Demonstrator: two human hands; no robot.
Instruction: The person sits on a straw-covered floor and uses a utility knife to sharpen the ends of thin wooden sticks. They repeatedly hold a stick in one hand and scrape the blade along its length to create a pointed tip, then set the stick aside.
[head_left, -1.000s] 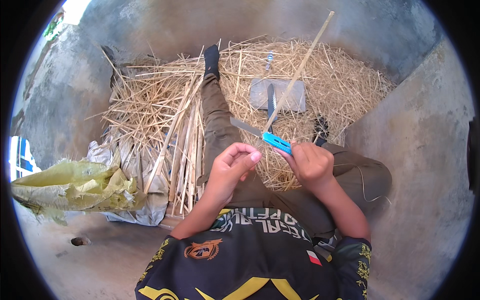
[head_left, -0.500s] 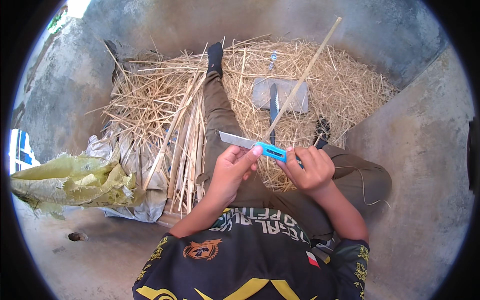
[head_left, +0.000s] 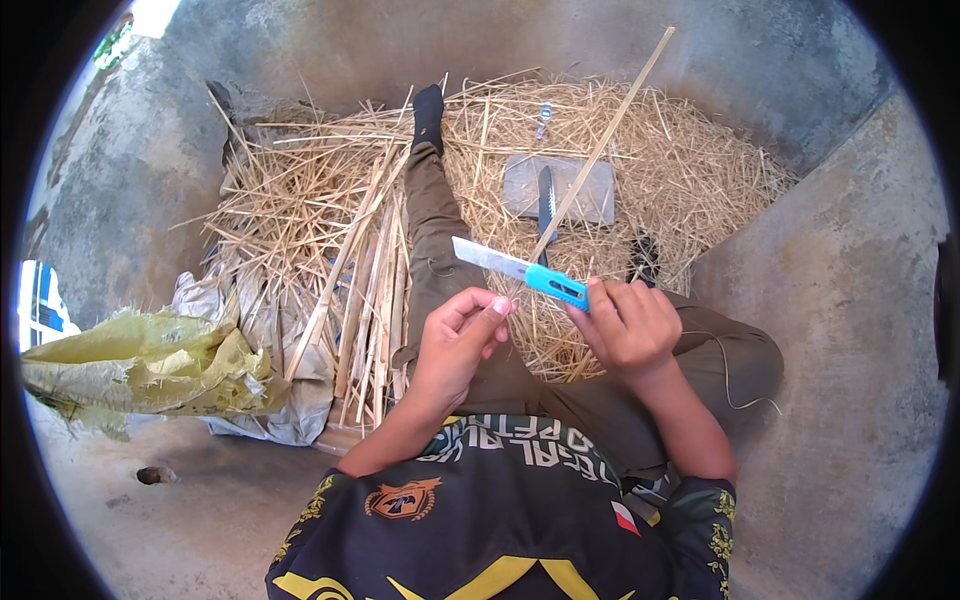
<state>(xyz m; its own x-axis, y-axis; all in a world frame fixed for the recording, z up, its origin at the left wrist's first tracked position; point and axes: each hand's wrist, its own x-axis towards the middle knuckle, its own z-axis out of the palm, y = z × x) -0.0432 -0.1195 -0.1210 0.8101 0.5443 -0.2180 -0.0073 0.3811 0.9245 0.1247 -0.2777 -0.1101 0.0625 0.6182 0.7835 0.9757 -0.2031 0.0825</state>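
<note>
The right hand point(head_left: 628, 325) covers the knife point(head_left: 520, 271) handle's rear and the stick's point(head_left: 600, 145) near end. Straw point(head_left: 690, 170) buries the slab's point(head_left: 560, 190) edges; the small far metal object point(head_left: 543, 113) is unidentifiable.

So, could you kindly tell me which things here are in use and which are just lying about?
In use:
- blue-handled utility knife, gripped by the right hand
- long thin pale bamboo strip
- left hand, close by the blade

Lying about:
- dark-bladed knife on a grey stone slab
- yellow-green woven sack
- straw pile

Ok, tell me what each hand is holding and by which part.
The right hand holds a utility knife by its blue handle, and seemingly a thin stick by its lower end; the left hand holds nothing.
</note>
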